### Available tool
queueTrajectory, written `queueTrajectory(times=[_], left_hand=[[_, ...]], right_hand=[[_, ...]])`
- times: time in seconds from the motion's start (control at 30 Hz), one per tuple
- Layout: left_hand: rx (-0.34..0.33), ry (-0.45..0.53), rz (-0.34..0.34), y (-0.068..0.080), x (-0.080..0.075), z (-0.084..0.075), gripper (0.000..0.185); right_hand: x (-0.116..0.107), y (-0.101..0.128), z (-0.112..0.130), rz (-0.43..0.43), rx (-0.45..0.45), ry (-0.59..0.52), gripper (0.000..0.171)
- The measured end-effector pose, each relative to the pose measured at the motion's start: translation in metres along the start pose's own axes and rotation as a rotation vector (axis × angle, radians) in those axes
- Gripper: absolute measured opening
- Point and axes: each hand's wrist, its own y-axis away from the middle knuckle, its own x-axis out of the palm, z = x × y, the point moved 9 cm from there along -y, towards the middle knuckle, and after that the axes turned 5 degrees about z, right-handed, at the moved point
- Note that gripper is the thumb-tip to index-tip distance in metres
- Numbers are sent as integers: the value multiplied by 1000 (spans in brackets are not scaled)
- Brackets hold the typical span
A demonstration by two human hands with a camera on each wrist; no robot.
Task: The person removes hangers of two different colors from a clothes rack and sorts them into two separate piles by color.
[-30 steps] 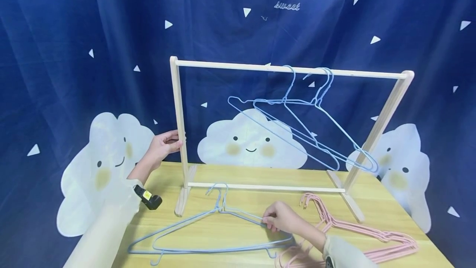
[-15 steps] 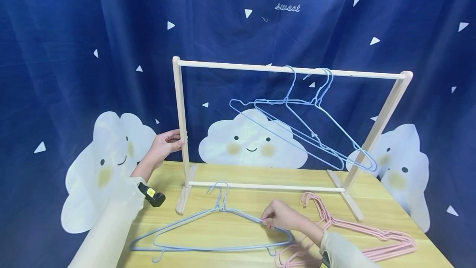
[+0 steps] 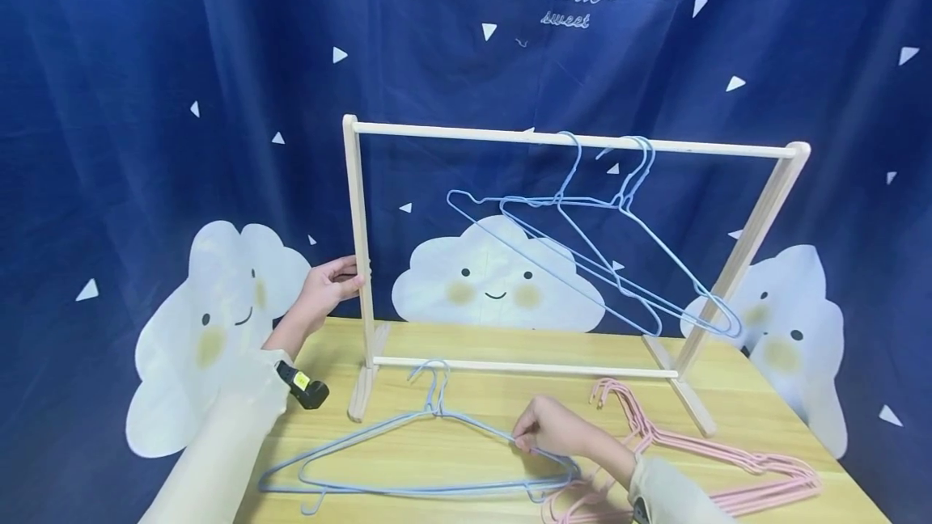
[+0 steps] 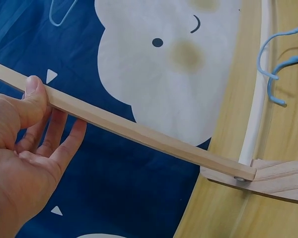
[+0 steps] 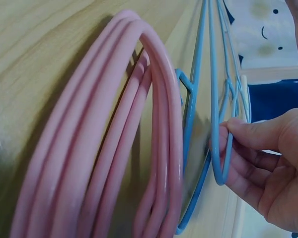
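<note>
From the head camera, your left hand (image 3: 329, 288) grips the left upright of the wooden hanger rack (image 3: 362, 265), thumb on the near face and fingers curled behind it. The rack stands toward the far edge of the bench (image 3: 466, 459), and three blue wire hangers (image 3: 582, 249) hang from the right half of its top bar. Your right hand (image 3: 553, 431) pinches the sloping shoulder wire of the blue hangers lying on the bench (image 3: 408, 459); these lie flat just in front of the rack's bottom rail, hooks pointing at the rail, stretching toward the near left corner. A stack of pink hangers (image 3: 699, 459) lies to the right of your right hand, running toward the near right corner.

From the left wrist camera, your left hand (image 4: 25, 148) holds the rack upright (image 4: 139, 131) with the thumb pressed on top and the fingers loosely bent underneath. The upright meets its wooden foot (image 4: 268, 178) on the bench (image 4: 213, 213), and two blue hooks (image 4: 275, 64) lie beside the bottom rail.

From the right wrist camera, your right hand (image 5: 268, 168) pinches a blue hanger wire (image 5: 223, 148) between thumb and fingertips. The pink hangers (image 5: 114, 148) lie bundled on the bench (image 5: 39, 59) right beside the blue ones, touching them.
</note>
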Motion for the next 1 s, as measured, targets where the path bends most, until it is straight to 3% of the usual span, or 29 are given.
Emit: queueTrajectory(times=[0.57, 0.73, 1.0], left_hand=[[-22, -31, -2, 3, 0, 4, 52], [-13, -33, -3, 2, 0, 3, 53], [-3, -30, -1, -2, -1, 5, 51]], right_hand=[[7, -4, 8, 19, -5, 50, 12], [4, -7, 7, -27, 7, 56, 15], [0, -5, -1, -107, 104, -8, 14]])
